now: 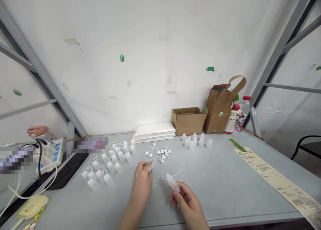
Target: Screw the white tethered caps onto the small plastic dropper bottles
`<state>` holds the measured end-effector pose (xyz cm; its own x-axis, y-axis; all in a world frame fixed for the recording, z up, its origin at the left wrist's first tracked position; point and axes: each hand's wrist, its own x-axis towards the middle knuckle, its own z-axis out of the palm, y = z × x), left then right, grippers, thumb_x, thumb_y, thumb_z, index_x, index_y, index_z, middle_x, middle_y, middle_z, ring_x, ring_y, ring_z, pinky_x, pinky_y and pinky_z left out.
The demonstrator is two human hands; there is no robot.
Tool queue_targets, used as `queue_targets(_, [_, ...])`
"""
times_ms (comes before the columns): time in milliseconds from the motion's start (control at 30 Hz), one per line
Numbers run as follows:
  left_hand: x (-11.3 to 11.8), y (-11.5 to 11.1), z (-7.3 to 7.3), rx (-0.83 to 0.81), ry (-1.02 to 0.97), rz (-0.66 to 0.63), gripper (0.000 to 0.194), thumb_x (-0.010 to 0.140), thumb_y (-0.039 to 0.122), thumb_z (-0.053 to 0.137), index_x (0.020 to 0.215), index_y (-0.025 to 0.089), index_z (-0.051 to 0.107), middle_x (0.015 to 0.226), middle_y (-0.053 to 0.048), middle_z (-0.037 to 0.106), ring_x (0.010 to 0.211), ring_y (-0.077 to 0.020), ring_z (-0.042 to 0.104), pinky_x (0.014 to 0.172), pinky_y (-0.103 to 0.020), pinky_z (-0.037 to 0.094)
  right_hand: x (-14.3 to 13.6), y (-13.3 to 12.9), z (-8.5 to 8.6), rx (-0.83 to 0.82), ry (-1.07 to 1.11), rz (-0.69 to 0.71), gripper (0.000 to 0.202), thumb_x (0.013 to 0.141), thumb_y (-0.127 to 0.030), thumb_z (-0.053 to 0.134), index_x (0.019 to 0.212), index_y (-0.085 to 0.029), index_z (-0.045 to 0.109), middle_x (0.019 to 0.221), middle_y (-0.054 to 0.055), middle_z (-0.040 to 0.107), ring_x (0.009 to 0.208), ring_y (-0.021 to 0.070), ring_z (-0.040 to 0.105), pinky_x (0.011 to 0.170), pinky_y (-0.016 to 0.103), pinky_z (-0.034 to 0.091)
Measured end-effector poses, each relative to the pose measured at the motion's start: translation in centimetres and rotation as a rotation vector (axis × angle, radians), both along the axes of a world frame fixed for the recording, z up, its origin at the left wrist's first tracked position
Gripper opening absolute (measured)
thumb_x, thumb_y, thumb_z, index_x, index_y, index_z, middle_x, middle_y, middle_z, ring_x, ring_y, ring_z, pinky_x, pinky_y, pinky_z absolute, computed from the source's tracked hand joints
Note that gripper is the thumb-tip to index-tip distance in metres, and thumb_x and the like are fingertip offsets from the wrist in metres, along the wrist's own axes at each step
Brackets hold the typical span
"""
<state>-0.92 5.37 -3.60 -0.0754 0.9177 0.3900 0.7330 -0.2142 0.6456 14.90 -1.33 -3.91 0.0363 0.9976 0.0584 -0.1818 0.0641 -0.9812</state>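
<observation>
My right hand (pixel 187 200) has its fingers closed round a small translucent white bottle (pixel 172 182), held tilted above the table. My left hand (pixel 142 174) pinches a small white cap with a thin strap (pixel 151 164); the fingers partly hide it. Just beyond the left hand lies a loose pile of white caps (pixel 164 152) with thin straps. Between the hands is a small white ring-like piece (pixel 162 177) with a thin strand. Several capped bottles (pixel 117 167) stand to the left, and several bottles without straps (pixel 191 144) stand at the back right.
A white stack of flat sheets or boxes (pixel 155 131), an open cardboard box (pixel 190 123) and a brown paper bag (pixel 218 112) stand along the wall. A long printed paper strip (pixel 273 181) lies right. A black tablet-like slab (pixel 66 173) and a power strip (pixel 54 154) are left.
</observation>
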Motion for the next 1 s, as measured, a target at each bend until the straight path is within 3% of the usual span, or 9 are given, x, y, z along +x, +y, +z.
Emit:
queue_targets(333, [-0.7, 0.2, 0.1, -0.064, -0.220, 0.030, 0.031, 0.072, 0.021, 0.052, 0.099, 0.024, 0.066, 0.090, -0.003, 0.055, 0.080, -0.0189, 0.061, 0.076, -0.035, 0.051, 0.3, 0.0, -0.1, 0.003, -0.018, 0.043, 0.034, 0.078, -0.049, 0.057, 0.086, -0.016, 0.065, 0.059, -0.001, 0.057, 0.057, 0.0138, 0.052, 0.057, 0.023, 0.042])
queue_targets(533, [-0.7, -0.7, 1.8, -0.002, -0.317, 0.100, 0.023, 0.074, 0.031, 0.053, 0.089, 0.023, 0.069, 0.097, -0.007, 0.059, 0.098, -0.0259, 0.057, 0.090, -0.044, 0.043, 0.2, 0.0, -0.4, 0.006, -0.006, 0.025, 0.036, 0.077, -0.050, 0.058, 0.086, -0.016, 0.065, 0.058, -0.001, 0.055, 0.055, 0.0130, 0.049, 0.054, 0.022, 0.040])
queue_targets(633, [0.0, -1.8, 3.1, -0.025, -0.602, 0.043, 0.020, 0.071, 0.037, 0.059, 0.080, 0.021, 0.068, 0.097, -0.008, 0.064, 0.099, -0.0258, 0.058, 0.091, -0.041, 0.043, 0.2, 0.0, -0.4, 0.001, -0.017, 0.017, 0.036, 0.076, -0.050, 0.059, 0.087, -0.016, 0.067, 0.060, 0.000, 0.056, 0.058, 0.0139, 0.050, 0.055, 0.023, 0.041])
queue_targets(800, [2.5, -3.9, 4.6, -0.340, -1.127, -0.102, 0.025, 0.059, 0.034, 0.074, 0.074, 0.015, 0.067, 0.085, -0.010, 0.073, 0.093, -0.0264, 0.064, 0.089, -0.037, 0.046, 0.3, -0.1, -0.1, 0.038, -0.124, -0.012, 0.031, 0.072, -0.048, 0.063, 0.081, -0.019, 0.070, 0.063, 0.000, 0.057, 0.060, 0.0150, 0.050, 0.058, 0.024, 0.042])
queue_targets(1000, [4.1, -4.6, 4.7, -0.449, -1.447, -0.148, 0.026, 0.052, 0.029, 0.081, 0.069, 0.015, 0.067, 0.077, -0.005, 0.073, 0.092, -0.0245, 0.066, 0.089, -0.032, 0.046, 0.2, -0.1, -0.5, 0.076, -0.205, -0.038, 0.029, 0.072, -0.047, 0.063, 0.079, -0.020, 0.070, 0.067, 0.002, 0.061, 0.065, 0.0177, 0.053, 0.063, 0.026, 0.043])
